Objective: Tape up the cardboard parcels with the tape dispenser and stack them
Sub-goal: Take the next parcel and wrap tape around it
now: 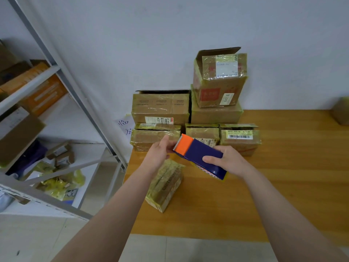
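Centre frame, above the wooden table (pixel 283 167): right hand (pixel 226 161) wrapped round the blue body of the tape dispenser (pixel 200 154), left hand (pixel 158 154) at its orange toothed end, whether pinching tape or only touching, cannot tell. Small tape-wrapped cardboard parcel (pixel 166 188) lies just below the hands; stacked parcels (pixel 217 114) against the wall, upper centre. Parcel looks light and stiff but film-slick, so best gripped across its long sides; keep fingers off the teeth.

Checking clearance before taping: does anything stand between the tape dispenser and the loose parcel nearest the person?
Nothing visible does. The tape dispenser, gripped by the right hand with the left hand at its orange end, is raised near the parcel's far end; only bare table lies between.
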